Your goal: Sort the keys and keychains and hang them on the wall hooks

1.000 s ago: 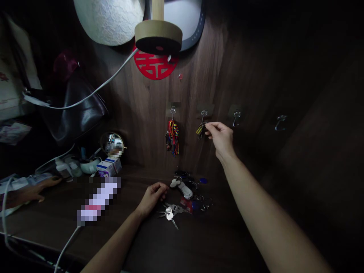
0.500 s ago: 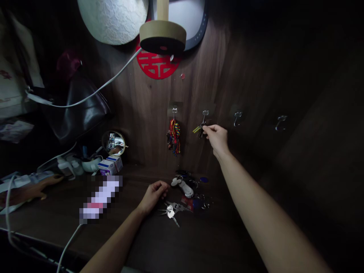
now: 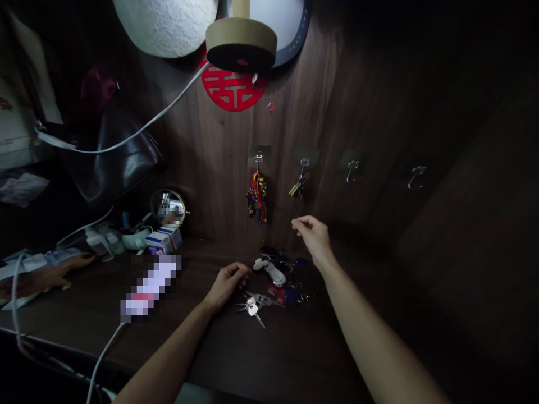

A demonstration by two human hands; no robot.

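Observation:
My right hand [image 3: 312, 238] is in the air in front of the wall, its thumb and fingers pinched together with nothing visible in them. Just above it, a small bunch of keys [image 3: 297, 189] with a yellow-green piece hangs from the second hook [image 3: 304, 163]. My left hand [image 3: 229, 283] rests on the desk with its fingers curled, and no object shows in it. Beside it lie a silver key ring with keys [image 3: 252, 307], a grey metal keychain piece [image 3: 274, 275] and several dark, red and blue key tags [image 3: 290, 294].
Colourful braided cords [image 3: 257, 199] hang on the left hook. Two bare hooks [image 3: 352, 171] are farther right. A round mirror [image 3: 168, 203], small boxes [image 3: 163, 241] and a blurred device on a white cable [image 3: 103, 354] stand left. A lamp base [image 3: 241, 46] is overhead.
My right hand has let go of the keys on the second hook and moved down from them. The keys stay hanging. My left hand has barely moved.

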